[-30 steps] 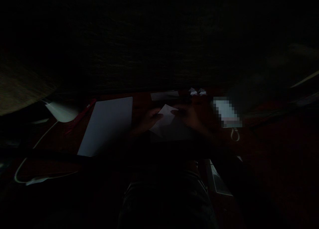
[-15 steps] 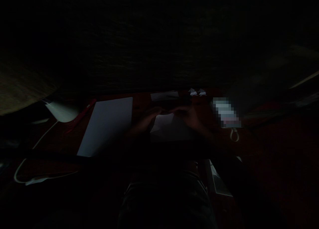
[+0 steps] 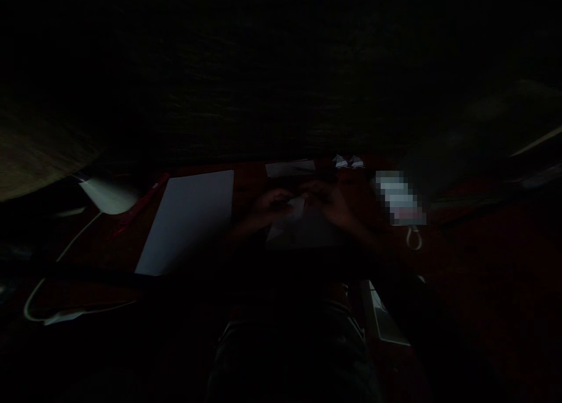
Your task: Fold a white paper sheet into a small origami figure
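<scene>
The scene is very dark. My left hand (image 3: 273, 203) is closed, its fingers curled at the left edge of a small folded piece of white paper (image 3: 297, 206). From the other side my right hand (image 3: 331, 201) pinches the same paper near its upper right corner. Under both hands a larger pale sheet (image 3: 302, 234) lies flat on the dark reddish table (image 3: 248, 183). Shadow hides most of the fingertips.
To the left lie a large white sheet (image 3: 191, 216) and a red strip-like object (image 3: 144, 201). Two small folded paper shapes (image 3: 348, 161) stand at the back beside a flat paper (image 3: 290, 168). A blurred-out pale object (image 3: 399, 198) with a cord loop (image 3: 413, 238) is at right.
The paper between my hands now looks smaller and is raised off the sheet below. My left fingers have curled in, and my right hand has shifted slightly.
</scene>
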A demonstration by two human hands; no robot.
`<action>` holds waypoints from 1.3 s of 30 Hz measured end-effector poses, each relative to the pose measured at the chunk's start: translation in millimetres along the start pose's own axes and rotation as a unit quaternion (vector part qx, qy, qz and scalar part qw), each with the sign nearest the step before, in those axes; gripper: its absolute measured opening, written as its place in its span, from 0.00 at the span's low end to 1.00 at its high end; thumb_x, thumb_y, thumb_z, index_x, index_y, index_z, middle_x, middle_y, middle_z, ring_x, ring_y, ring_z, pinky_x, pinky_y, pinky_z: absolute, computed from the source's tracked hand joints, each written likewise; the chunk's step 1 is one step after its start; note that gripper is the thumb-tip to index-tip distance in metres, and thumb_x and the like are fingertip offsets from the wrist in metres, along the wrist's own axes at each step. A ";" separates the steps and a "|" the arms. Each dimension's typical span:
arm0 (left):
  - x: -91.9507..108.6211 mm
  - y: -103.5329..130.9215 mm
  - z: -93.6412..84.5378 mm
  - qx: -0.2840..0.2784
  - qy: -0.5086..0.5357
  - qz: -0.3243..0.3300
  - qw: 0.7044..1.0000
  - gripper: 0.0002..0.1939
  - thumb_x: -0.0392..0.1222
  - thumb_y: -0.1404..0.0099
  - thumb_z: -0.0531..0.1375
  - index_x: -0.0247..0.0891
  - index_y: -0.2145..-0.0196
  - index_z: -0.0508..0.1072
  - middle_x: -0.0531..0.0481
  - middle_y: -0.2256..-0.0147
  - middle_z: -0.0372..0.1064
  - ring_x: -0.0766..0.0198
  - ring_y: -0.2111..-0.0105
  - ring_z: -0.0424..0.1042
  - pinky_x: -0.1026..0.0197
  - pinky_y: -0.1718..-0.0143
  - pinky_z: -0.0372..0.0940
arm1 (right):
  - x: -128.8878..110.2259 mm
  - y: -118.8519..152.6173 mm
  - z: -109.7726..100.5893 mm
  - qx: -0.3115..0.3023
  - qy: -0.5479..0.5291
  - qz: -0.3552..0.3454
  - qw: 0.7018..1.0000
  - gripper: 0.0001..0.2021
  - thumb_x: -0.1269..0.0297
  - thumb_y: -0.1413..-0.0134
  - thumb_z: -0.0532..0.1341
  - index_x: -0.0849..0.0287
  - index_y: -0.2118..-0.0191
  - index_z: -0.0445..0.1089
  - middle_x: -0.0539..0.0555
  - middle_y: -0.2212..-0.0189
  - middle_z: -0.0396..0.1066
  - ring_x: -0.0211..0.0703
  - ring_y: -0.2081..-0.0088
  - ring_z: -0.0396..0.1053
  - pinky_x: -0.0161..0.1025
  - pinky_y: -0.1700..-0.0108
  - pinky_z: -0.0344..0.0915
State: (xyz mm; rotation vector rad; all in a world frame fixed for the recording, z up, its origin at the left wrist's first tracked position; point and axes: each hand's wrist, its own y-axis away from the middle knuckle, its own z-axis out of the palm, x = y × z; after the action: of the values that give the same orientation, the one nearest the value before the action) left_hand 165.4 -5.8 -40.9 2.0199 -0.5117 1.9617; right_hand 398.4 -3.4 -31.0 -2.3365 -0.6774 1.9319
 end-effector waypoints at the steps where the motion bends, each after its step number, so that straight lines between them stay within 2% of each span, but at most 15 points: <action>1: 0.4 -0.1 0.6 -0.004 0.000 -0.002 1.000 0.28 0.54 0.47 0.79 0.37 0.54 0.80 0.43 0.52 0.82 0.51 0.52 0.80 0.55 0.51 0.71 | -0.8 0.0 0.3 -0.002 0.002 0.002 1.000 0.20 0.43 0.39 0.70 0.55 0.55 0.79 0.54 0.62 0.82 0.44 0.68 0.77 0.42 0.64 0.75; 5: 0.2 -1.0 1.3 -0.010 -0.004 -0.017 1.000 0.29 0.55 0.48 0.79 0.36 0.55 0.82 0.42 0.53 0.82 0.51 0.52 0.80 0.54 0.50 0.72 | -3.5 -0.5 1.4 -0.001 0.008 0.010 1.000 0.22 0.39 0.40 0.69 0.55 0.57 0.78 0.52 0.68 0.80 0.43 0.69 0.76 0.41 0.64 0.74; 11: -2.0 -1.2 0.9 -0.007 -0.012 -0.016 1.000 0.25 0.54 0.46 0.77 0.36 0.57 0.81 0.45 0.56 0.82 0.55 0.56 0.79 0.56 0.52 0.71 | -6.3 -0.4 1.3 -0.019 0.008 0.042 0.999 0.27 0.32 0.41 0.65 0.56 0.68 0.75 0.52 0.72 0.76 0.44 0.68 0.75 0.40 0.64 0.72; 15: -2.4 -0.6 2.0 0.002 -0.022 -0.016 1.000 0.24 0.54 0.46 0.78 0.37 0.59 0.80 0.47 0.58 0.81 0.57 0.57 0.79 0.56 0.52 0.71 | -6.3 0.4 -0.4 -0.029 0.020 0.050 0.998 0.25 0.35 0.45 0.69 0.56 0.68 0.75 0.54 0.69 0.77 0.45 0.65 0.75 0.40 0.62 0.71; 18: -2.5 -1.0 2.5 0.002 -0.033 -0.015 0.999 0.24 0.56 0.46 0.78 0.37 0.60 0.79 0.47 0.59 0.81 0.56 0.57 0.79 0.56 0.52 0.71 | -6.6 0.5 -0.8 -0.045 0.025 0.052 0.997 0.25 0.37 0.47 0.71 0.57 0.70 0.75 0.53 0.71 0.77 0.45 0.66 0.74 0.40 0.62 0.69; 23: -0.8 -1.7 1.2 -0.020 -0.051 -0.012 0.998 0.26 0.57 0.49 0.78 0.38 0.61 0.80 0.47 0.58 0.82 0.55 0.57 0.79 0.56 0.52 0.71 | -10.7 0.6 0.8 -0.030 0.018 0.062 0.997 0.28 0.33 0.47 0.69 0.56 0.74 0.74 0.51 0.75 0.74 0.42 0.71 0.70 0.39 0.66 0.64; 27: 3.0 0.2 -1.2 -0.042 -0.091 -0.027 0.995 0.22 0.55 0.47 0.78 0.37 0.63 0.81 0.49 0.60 0.82 0.56 0.59 0.79 0.57 0.55 0.70 | -15.2 1.3 1.5 -0.046 0.007 0.059 0.997 0.30 0.31 0.46 0.67 0.56 0.76 0.73 0.50 0.78 0.71 0.41 0.72 0.68 0.38 0.67 0.63; 32: 7.9 2.3 -1.0 -0.047 -0.099 -0.053 0.993 0.19 0.53 0.46 0.76 0.37 0.65 0.81 0.50 0.64 0.81 0.57 0.63 0.78 0.59 0.61 0.68 | -13.0 1.2 2.6 -0.041 0.001 0.064 0.997 0.30 0.30 0.47 0.68 0.56 0.75 0.73 0.49 0.77 0.71 0.40 0.72 0.67 0.38 0.67 0.62; 39: 11.5 3.6 0.8 -0.066 -0.092 -0.035 0.993 0.18 0.50 0.45 0.76 0.36 0.63 0.80 0.50 0.62 0.80 0.57 0.61 0.77 0.58 0.57 0.69 | -9.5 1.9 3.2 -0.039 -0.003 0.084 0.996 0.27 0.33 0.48 0.69 0.56 0.72 0.73 0.51 0.74 0.74 0.42 0.70 0.69 0.38 0.66 0.64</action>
State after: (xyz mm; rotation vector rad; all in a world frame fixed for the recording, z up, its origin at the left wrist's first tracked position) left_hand 164.7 -10.0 -29.6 2.1162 -0.5880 1.6646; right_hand 394.6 -9.2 -23.5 -2.5100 -0.5830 2.0147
